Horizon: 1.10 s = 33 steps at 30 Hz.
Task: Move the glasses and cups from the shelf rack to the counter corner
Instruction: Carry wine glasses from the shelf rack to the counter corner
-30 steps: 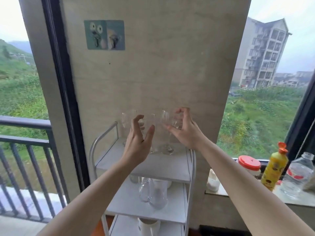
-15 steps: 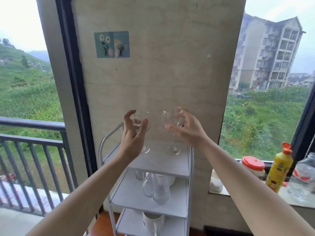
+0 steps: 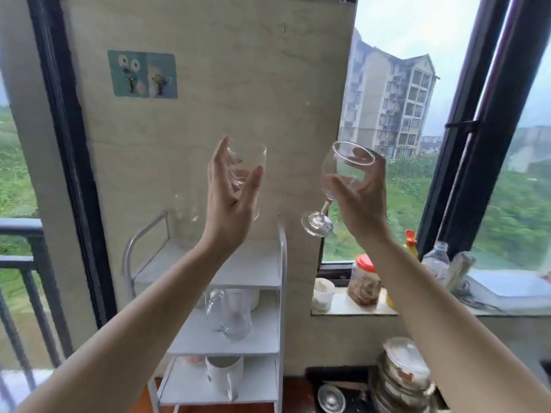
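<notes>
My left hand (image 3: 231,201) grips the bowl of a clear wine glass (image 3: 249,158), held up in the air above the white shelf rack (image 3: 253,272). My right hand (image 3: 362,198) grips a second wine glass (image 3: 343,171) by its bowl, tilted so its foot points down left, to the right of the rack. A faint third glass (image 3: 185,222) stands at the back left of the top shelf. On the middle shelf stands a clear glass jug (image 3: 235,314). A white mug (image 3: 222,378) sits on the bottom shelf.
A stone window ledge (image 3: 354,307) runs to the right of the rack with a white cup (image 3: 323,293), a red-lidded jar (image 3: 365,281), a yellow bottle (image 3: 411,244) and a clear plastic bottle (image 3: 435,263). Stacked metal dishes (image 3: 402,371) lie below. A black railing (image 3: 21,263) is at left.
Both hands have lifted their wine glasses off the top shelf and raised them. The right glass has moved right past the rack's edge and tilted. The view has shifted right.
</notes>
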{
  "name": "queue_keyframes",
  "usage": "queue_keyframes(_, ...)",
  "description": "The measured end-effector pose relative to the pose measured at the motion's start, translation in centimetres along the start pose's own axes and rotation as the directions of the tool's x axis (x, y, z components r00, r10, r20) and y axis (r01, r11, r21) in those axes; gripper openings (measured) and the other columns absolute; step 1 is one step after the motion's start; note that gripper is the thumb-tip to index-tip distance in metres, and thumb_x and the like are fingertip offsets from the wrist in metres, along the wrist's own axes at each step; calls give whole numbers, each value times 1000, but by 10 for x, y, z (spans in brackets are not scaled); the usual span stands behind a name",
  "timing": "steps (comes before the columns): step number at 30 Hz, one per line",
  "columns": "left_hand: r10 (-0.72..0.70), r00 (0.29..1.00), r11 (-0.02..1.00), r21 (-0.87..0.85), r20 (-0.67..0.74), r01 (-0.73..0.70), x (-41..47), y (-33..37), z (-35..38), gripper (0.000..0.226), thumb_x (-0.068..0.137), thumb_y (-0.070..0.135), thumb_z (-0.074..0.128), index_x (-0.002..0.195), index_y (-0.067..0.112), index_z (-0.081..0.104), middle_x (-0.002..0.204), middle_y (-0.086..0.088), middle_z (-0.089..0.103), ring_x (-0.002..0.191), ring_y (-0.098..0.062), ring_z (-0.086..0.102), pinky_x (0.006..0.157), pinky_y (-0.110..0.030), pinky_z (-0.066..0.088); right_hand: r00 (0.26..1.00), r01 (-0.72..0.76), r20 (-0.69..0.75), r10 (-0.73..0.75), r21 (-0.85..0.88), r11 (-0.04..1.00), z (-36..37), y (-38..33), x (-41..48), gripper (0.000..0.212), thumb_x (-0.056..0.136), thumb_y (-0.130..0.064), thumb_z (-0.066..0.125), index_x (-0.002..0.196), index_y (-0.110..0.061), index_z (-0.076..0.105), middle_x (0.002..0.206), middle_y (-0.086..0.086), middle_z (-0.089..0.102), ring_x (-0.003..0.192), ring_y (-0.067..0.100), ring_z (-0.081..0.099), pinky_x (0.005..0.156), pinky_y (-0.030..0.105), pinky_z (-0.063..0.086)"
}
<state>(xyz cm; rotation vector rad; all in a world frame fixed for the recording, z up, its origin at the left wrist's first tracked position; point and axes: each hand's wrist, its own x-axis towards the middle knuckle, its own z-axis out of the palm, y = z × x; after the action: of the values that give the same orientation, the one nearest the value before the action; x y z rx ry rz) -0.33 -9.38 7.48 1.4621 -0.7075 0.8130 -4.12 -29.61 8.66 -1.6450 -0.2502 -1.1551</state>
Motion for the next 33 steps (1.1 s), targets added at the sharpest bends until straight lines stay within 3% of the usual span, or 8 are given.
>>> queue_keyframes(2, 8, 999, 995, -97, 35, -5, -12, 9, 33, 68, 95, 34, 57, 152, 13, 25, 133, -20, 47, 106, -18, 58, 94, -45, 52, 1000, -24, -21, 22, -58, 998, -42, 2, -10, 57, 68, -31, 75, 116, -32, 45, 118, -2, 61, 91, 13, 71, 76, 44, 61)
queue_keyframes(6, -7, 988, 955, -290, 156, 53, -52, 26, 111, 68, 96, 32, 58, 152, 14, 25, 135, -15, 48, 104, -3, 61, 90, -27, 52, 991, -92, -116, 64, -253, 963, -137, 3, -43, 66, 65, -30, 78, 120, -34, 42, 113, -6, 62, 88, 2, 69, 74, 20, 55)
queue_keyframes(12, -31, 911, 872, -433, 412, 226, -131, 86, 220, 66, 95, 34, 58, 151, 19, 27, 133, -7, 51, 106, -15, 64, 96, -49, 52, 944, -233, -316, 100, -418, 878, -287, -30, -105, 61, 62, -39, 76, 113, -54, 46, 110, -12, 64, 90, 8, 68, 76, 32, 56)
queue_keyframes(16, 35, 846, 828, -490, 532, 273, -182, 157, 287, 63, 94, 40, 57, 150, 27, 29, 129, -1, 58, 109, -14, 64, 98, -47, 51, 901, -274, -431, 51, -471, 839, -386, -77, -145, 61, 62, -34, 79, 112, -57, 52, 109, -9, 65, 90, 13, 70, 86, 45, 58)
queue_keyframes(22, 186, 745, 739, -591, 640, 323, -298, 290, 387, 59, 98, 29, 58, 149, 17, 30, 121, -13, 59, 99, -19, 64, 91, -42, 51, 834, -335, -550, -35, -556, 761, -550, -167, -233, 65, 65, -32, 77, 123, -45, 52, 112, -8, 64, 93, 14, 69, 85, 38, 56)
queue_keyframes(25, 232, 690, 685, -619, 686, 386, -367, 360, 428, 56, 98, 23, 59, 147, 14, 32, 111, 5, 62, 102, -23, 66, 94, -45, 52, 789, -401, -612, -49, -574, 714, -633, -213, -284, 70, 65, -31, 78, 130, -31, 51, 115, -1, 65, 94, 21, 68, 85, 42, 58)
queue_keyframes(29, 276, 583, 601, -611, 764, 516, -440, 441, 469, 58, 96, 30, 59, 146, 18, 31, 110, 3, 64, 96, -22, 65, 90, -47, 53, 717, -473, -692, -78, -567, 674, -713, -263, -337, 72, 64, -29, 78, 130, -23, 51, 116, 4, 66, 89, 11, 67, 81, 28, 54)
queue_keyframes(33, 364, 525, 546, -633, 769, 549, -491, 501, 511, 63, 93, 42, 59, 144, 20, 30, 100, 25, 64, 110, -29, 63, 98, -62, 46, 668, -521, -735, -116, -573, 632, -774, -301, -375, 66, 67, -28, 78, 128, -28, 52, 113, -10, 66, 91, 8, 68, 84, 30, 53)
